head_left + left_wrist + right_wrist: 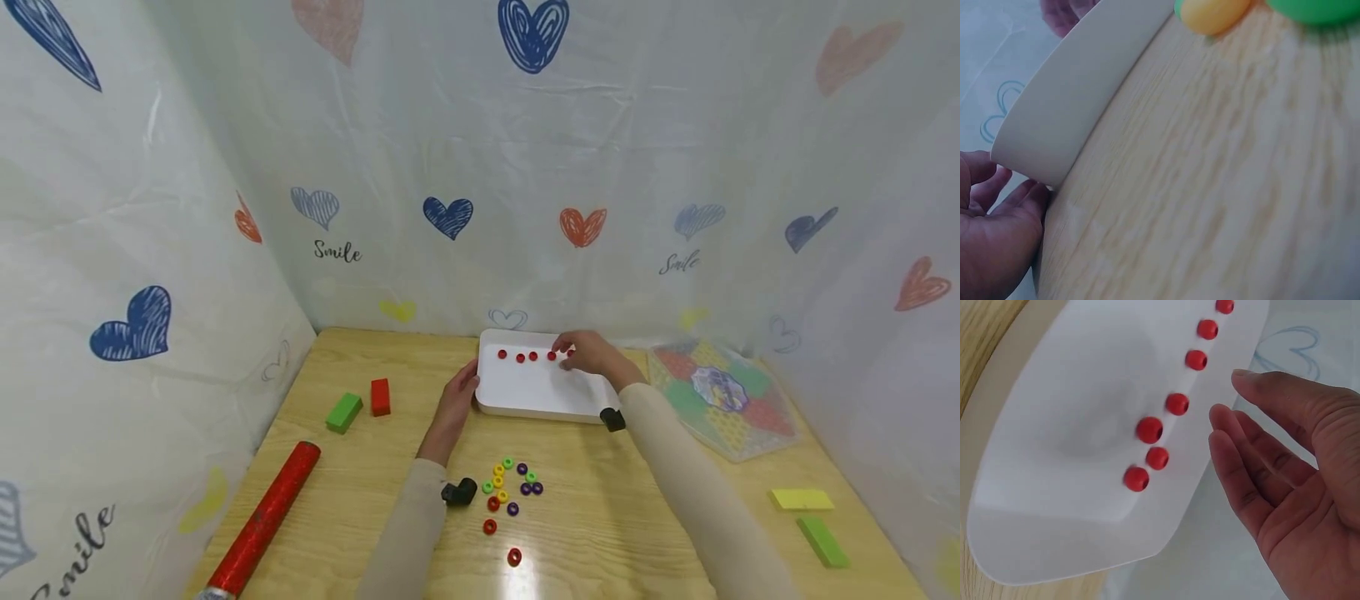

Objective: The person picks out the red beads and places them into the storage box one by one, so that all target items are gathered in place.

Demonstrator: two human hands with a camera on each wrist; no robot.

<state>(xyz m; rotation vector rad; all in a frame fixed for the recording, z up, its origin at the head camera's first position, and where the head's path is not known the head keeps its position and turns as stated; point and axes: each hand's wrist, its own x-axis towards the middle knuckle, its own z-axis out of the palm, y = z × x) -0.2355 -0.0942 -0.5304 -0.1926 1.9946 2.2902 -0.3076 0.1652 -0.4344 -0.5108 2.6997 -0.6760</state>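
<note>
A white tray (525,398) lies at the back of the wooden table, with several red beads (1149,430) lined along its far rim. My right hand (588,353) hovers open over the tray's far right part, its fingers (1241,456) relaxed beside the beads and holding nothing. My left hand (457,400) rests open against the tray's left edge (1041,144), fingertips touching the rim. A heap of loose rings (510,487) in red, yellow, green and purple lies on the table in front of the tray.
A green block (344,412) and a red block (380,397) sit at the left, a red glittery tube (266,517) nearer. A colourful hexagonal board (716,396) lies at the right, with a yellow block (801,499) and green block (822,542) near it. Curtains enclose the table.
</note>
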